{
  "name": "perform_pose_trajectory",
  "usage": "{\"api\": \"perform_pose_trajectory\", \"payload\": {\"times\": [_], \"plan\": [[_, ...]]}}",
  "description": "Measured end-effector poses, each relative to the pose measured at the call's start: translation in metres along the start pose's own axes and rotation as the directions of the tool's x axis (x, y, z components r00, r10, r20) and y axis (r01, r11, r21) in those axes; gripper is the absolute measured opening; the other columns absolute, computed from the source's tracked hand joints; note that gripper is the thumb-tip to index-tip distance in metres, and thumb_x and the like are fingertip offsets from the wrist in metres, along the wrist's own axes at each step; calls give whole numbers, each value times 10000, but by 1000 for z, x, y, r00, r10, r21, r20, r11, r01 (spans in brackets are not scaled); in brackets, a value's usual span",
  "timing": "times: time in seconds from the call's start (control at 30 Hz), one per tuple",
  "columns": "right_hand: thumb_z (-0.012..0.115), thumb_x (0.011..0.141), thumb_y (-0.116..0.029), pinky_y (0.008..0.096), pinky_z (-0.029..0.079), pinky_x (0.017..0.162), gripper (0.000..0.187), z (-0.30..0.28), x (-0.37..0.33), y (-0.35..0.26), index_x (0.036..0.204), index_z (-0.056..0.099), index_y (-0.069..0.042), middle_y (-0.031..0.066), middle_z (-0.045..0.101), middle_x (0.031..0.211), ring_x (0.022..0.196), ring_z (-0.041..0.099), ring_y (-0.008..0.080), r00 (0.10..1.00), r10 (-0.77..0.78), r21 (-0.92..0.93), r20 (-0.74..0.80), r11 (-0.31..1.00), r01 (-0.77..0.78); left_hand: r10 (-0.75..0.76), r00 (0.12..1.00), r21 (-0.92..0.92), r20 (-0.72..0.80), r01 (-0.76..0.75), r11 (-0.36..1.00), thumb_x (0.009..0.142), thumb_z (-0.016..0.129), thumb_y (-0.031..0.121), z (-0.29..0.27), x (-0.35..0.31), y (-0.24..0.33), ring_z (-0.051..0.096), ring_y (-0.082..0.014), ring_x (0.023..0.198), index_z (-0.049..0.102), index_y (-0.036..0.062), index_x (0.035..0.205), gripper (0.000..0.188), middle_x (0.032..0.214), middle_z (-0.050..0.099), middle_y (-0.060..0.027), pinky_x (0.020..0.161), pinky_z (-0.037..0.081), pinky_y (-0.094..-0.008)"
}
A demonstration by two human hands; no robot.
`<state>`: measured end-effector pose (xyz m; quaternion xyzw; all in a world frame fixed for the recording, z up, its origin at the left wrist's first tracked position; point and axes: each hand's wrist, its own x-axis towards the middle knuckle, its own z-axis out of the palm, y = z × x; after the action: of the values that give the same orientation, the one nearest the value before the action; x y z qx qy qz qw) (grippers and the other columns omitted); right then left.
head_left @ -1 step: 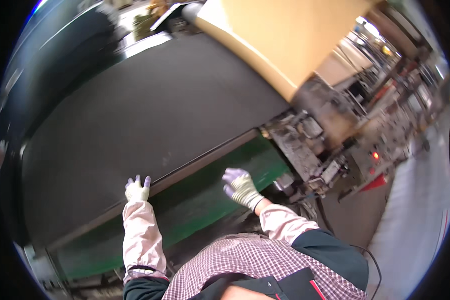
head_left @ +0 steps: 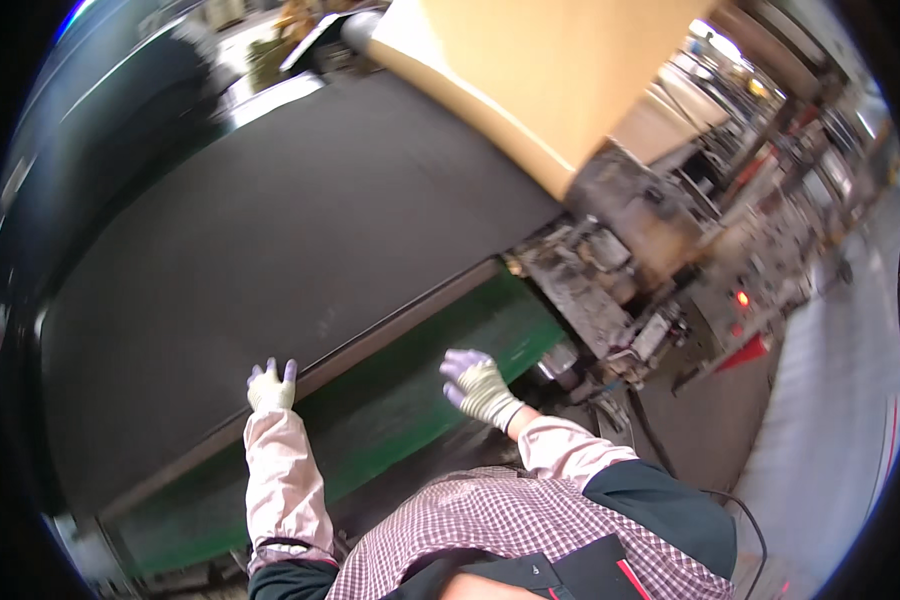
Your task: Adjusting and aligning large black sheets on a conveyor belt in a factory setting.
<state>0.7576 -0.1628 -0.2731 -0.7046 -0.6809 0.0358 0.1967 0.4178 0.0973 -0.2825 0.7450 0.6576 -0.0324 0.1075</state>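
"What stood around the person?"

"A wide black sheet [head_left: 300, 220] stretched out in front, filling the middle and left of the view. A brownish rail [head_left: 410, 320] ran along its near side, and a green panel [head_left: 515, 330] lay below that, toward the person."

"And what stood in the way?"

"A big tan sheet [head_left: 540, 80] hung across the far right part, hiding what was behind it, with a grey roller [head_left: 362, 34] at its upper left. Grimy machine parts [head_left: 580, 290] crowded the black sheet's right corner. Past them glowed a small red light [head_left: 742, 299], and pale floor [head_left: 830, 430] showed at the far right."

"How were the hands placed?"

"The left hand [head_left: 272, 393] reached straight forward, its pale sleeve [head_left: 282, 480] upright in the view. Its purple-tipped fingers pointed away over the black sheet's near edge, spread, so that grip was apart. Whether the fingertips pressed on the sheet could not be told."

"And the right?"

"The right hand [head_left: 481, 390] angled in from the right over the green panel, just short of the rail. Its fingers bent a little, with the thumb away from them; that grip was apart too, and bare of any load."
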Motion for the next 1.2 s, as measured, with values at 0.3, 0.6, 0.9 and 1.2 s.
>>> {"api": "perform_pose_trajectory", "payload": {"times": [0.3, 0.6, 0.9, 1.2], "plan": [[646, 856, -327, 487, 439, 1026, 414, -21, -139, 23, 1179, 641, -68, 153, 596, 1307, 1178, 572, 345, 977, 166, 53, 133, 983, -175, 121, 988, 61, 93, -127, 990, 943, 414, 705, 8, 7, 161, 474, -430, 1321, 527, 157, 1451, 756, 1444, 487, -247, 1098, 419, -507], [659, 823, -293, 465, 443, 998, 382, -15, -130, 22, 1118, 659, -51, 145, 624, 1239, 1144, 582, 329, 997, 78, 149, 3, 986, -77, 479, 876, -364, -58, -465, 807, 984, 544, 444, 35, 27, 145, 406, -394, 1400, 614, 80, 1347, 519, 1466, 491, -239, 1159, 325, -453], [651, 836, -285, 461, 494, 935, 365, -30, -177, 30, 1124, 656, -61, 124, 647, 1166, 1057, 621, 316, 977, 209, 26, 34, 977, -210, -141, 988, 3, 65, 141, 990, 1031, 366, 575, 30, 43, -86, 301, -347, 1479, 401, 187, 1534, 636, 1616, 284, -191, 1208, 298, -428], [634, 860, -288, 454, 533, 750, 228, -149, -205, 75, 991, 682, -107, 119, 695, 882, 807, 661, 305, 833, 464, -182, -301, 830, -528, 94, 995, -34, -42, -96, 995, 1022, 416, 554, 45, 32, 20, 433, -361, 1394, 533, 151, 1444, 595, 1527, 444, -183, 1156, 363, -446]]}}
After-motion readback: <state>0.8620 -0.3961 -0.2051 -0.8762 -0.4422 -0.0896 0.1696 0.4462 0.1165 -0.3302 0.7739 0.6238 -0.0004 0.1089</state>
